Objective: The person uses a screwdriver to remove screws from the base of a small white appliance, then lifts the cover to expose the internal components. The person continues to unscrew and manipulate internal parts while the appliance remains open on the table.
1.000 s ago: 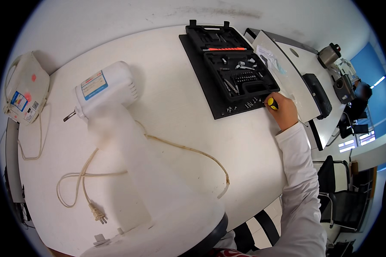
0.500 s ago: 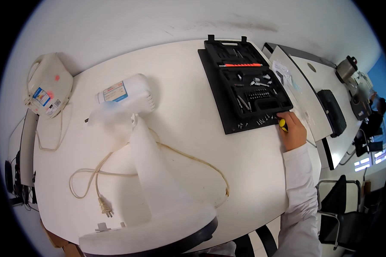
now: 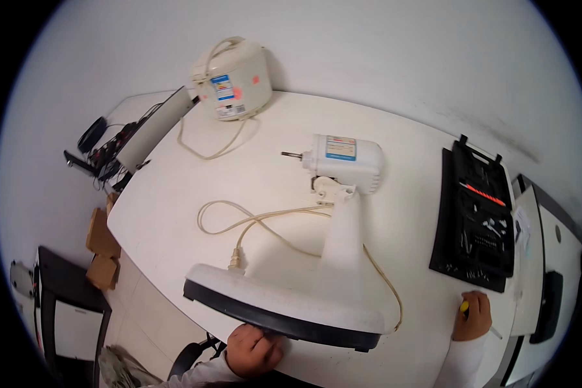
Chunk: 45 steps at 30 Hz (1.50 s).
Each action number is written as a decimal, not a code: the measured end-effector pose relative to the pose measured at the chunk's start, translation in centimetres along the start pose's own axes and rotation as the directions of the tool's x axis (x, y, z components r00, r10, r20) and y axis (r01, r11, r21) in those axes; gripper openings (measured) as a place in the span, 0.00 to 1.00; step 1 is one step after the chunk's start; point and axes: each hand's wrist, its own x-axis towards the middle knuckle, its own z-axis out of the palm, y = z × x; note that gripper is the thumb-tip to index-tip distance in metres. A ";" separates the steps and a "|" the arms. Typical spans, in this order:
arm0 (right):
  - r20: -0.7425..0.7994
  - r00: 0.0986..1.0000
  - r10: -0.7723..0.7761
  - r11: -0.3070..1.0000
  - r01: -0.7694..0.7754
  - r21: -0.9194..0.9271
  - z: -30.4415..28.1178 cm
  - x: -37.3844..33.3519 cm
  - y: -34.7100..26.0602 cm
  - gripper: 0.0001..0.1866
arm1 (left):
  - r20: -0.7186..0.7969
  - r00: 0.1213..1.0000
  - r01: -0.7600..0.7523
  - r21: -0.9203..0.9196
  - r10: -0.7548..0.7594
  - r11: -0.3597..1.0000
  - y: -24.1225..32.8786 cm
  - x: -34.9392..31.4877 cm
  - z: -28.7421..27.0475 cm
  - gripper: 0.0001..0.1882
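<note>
A white electric fan [image 3: 343,246] without blades lies on the table, its motor housing [image 3: 362,158] at the far end with a bare metal shaft. Its broad base [image 3: 265,291] is closest to me, the black underside [image 3: 278,320] facing me. At the lower edge of that underside is my left hand [image 3: 253,350], fingers curled in; what they pinch, if anything, is hidden. My right hand [image 3: 476,315] is closed around a screwdriver [image 3: 463,306] with a yellow handle, low over the table's right side. A thin metal shaft shows past the hand.
An open black tool case [image 3: 482,213] with sockets and bits sits on a dark mat [image 3: 441,220] at the right; several screws [image 3: 469,273] lie on the mat's near part. A cream rice cooker [image 3: 236,81] stands far left. The fan's cord [image 3: 265,216] loops across the table.
The view has swung left. My left hand has come into sight at the fan base. My right hand has moved from the screws on the mat toward me, still holding the screwdriver.
</note>
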 end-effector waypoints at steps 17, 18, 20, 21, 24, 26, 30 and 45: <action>-0.017 1.000 0.005 1.000 -0.005 -0.012 0.2 -1.7 0.2 0.15 | 0.311 0.942 0.148 -0.047 -0.127 0.988 0.9 3.3 -1.2 0.35; -0.044 0.999 -0.009 1.000 0.008 -0.030 0.1 -1.7 0.1 0.14 | 0.304 0.944 0.152 -0.051 -0.130 0.987 0.9 3.2 -1.2 0.36; -0.085 0.995 -0.053 0.998 0.049 -0.050 0.3 -1.6 -0.7 0.13 | 0.286 0.948 0.161 -0.065 -0.136 0.985 1.0 3.0 -1.2 0.37; -0.083 0.994 -0.065 0.997 0.061 -0.053 0.2 -1.5 -1.5 0.13 | 0.310 0.940 0.172 -0.075 -0.141 0.982 0.9 2.8 -1.2 0.37; -0.135 0.973 -0.186 0.982 0.180 -0.054 -0.2 -2.5 -5.1 0.12 | 0.316 0.942 0.177 -0.173 -0.115 0.969 0.5 2.7 -1.6 0.37; -0.141 0.967 -0.213 0.977 0.207 -0.054 -1.2 -3.0 -9.1 0.12 | 0.303 0.949 0.153 -0.221 -0.082 0.963 0.1 2.5 -1.1 0.38; -0.035 0.943 -0.330 0.944 0.330 -0.020 -4.1 -2.1 -17.4 0.19 | 0.237 0.971 0.074 -0.226 -0.019 0.971 -1.4 2.3 -1.9 0.35; 0.024 0.977 -0.212 0.976 0.213 -0.050 -1.4 1.2 -23.3 0.11 | 0.166 0.963 -0.193 -0.126 0.212 0.973 -10.7 4.3 -9.0 0.33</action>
